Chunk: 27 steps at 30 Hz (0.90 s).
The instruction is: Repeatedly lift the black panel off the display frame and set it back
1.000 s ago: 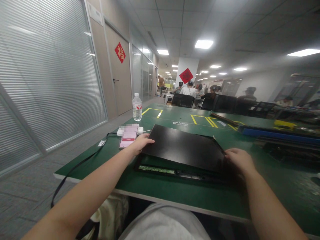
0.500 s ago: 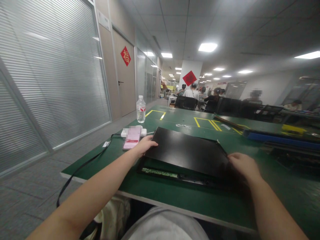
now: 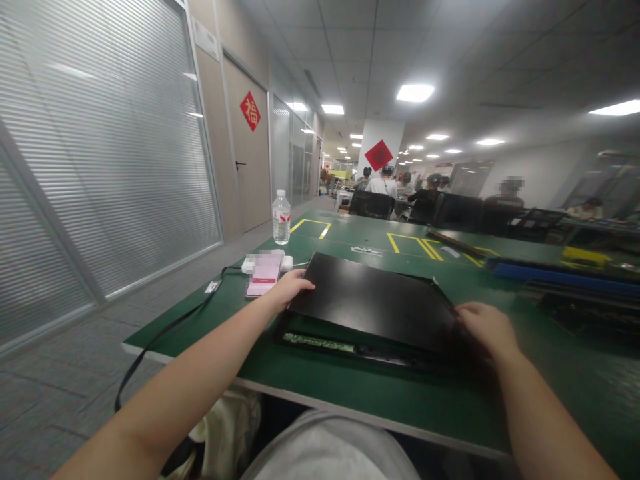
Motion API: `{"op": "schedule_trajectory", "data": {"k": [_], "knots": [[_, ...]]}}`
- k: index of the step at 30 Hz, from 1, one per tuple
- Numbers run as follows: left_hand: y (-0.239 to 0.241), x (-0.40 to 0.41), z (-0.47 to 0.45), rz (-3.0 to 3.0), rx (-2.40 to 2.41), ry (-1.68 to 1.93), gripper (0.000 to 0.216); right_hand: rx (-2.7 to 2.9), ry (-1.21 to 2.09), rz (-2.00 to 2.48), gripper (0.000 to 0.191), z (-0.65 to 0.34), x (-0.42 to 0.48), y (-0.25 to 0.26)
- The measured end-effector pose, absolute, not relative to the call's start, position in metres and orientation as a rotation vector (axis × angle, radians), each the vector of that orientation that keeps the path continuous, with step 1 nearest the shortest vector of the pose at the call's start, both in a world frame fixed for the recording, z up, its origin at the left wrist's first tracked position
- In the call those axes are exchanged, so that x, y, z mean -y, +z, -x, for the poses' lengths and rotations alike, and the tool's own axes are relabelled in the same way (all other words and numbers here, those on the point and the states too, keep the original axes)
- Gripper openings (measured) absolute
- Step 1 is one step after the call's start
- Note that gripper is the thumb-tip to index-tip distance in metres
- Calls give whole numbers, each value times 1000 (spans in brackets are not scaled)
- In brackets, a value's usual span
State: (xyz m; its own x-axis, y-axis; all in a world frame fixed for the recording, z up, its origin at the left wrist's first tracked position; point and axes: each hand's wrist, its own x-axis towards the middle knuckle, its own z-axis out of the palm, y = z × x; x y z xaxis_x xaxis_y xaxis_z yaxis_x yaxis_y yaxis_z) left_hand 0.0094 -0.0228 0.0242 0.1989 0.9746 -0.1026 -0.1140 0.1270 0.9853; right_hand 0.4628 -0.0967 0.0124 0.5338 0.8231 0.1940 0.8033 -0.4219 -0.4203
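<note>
A flat black panel [image 3: 373, 301] lies tilted over a dark frame with a green circuit strip [image 3: 317, 343] along its near edge, on the green table [image 3: 350, 393]. My left hand [image 3: 289, 288] grips the panel's left edge, fingers curled over it. My right hand [image 3: 486, 327] is closed on the panel's right near corner. The panel's near edge sits lifted off the frame.
A pink phone [image 3: 263, 274] and a white charger with a black cable [image 3: 165, 333] lie left of the panel. A water bottle [image 3: 281, 218] stands further back. Blue and black long parts [image 3: 560, 277] lie at right. Several people sit at distant desks.
The view shifted slightly between the oldest frame and now. Both hands keep their hold on the panel, which has barely moved.
</note>
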Motion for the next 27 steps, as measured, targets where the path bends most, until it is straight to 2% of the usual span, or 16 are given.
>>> {"op": "schedule_trajectory", "data": {"k": [20, 27], "knots": [[25, 23, -10, -1124, -1110, 1059, 44, 1302, 105, 2283, 30, -468, 94, 9], [22, 21, -10, -1107, -1077, 1078, 52, 1199, 205, 2246, 26, -465, 97, 13]]}}
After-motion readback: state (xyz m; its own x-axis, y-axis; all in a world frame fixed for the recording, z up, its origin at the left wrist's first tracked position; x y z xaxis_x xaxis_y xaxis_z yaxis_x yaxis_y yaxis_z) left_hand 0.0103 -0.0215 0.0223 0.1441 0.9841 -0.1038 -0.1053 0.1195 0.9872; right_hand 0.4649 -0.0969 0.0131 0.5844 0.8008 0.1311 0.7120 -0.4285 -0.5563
